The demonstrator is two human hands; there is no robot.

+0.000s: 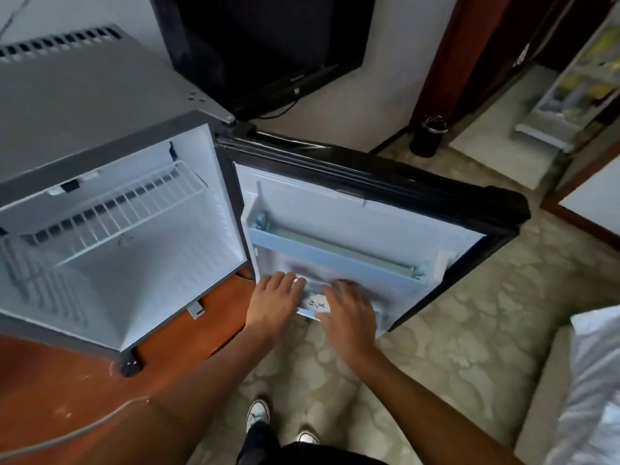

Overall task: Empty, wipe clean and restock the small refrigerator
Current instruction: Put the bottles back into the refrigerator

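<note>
The small refrigerator [100, 105] stands open on a wooden surface; its cavity [141, 263] holds only a white wire shelf [117, 209]. Its black door [385, 182] is swung out to the right, with a pale blue upper door shelf [335, 253] that looks bare. Low on the door's inner side sits a pale item with a handwritten white label [313, 305], blurred. My left hand [275, 303] lies on its left end with the fingers curled over it. My right hand [350, 313] covers its right part and grips it from above.
A black television [261, 45] leans against the wall behind the fridge. A dark round bin [427, 135] stands on the patterned floor beside a wooden door frame. White bedding [590, 380] fills the right edge. A grey cable [67, 434] crosses the wooden surface.
</note>
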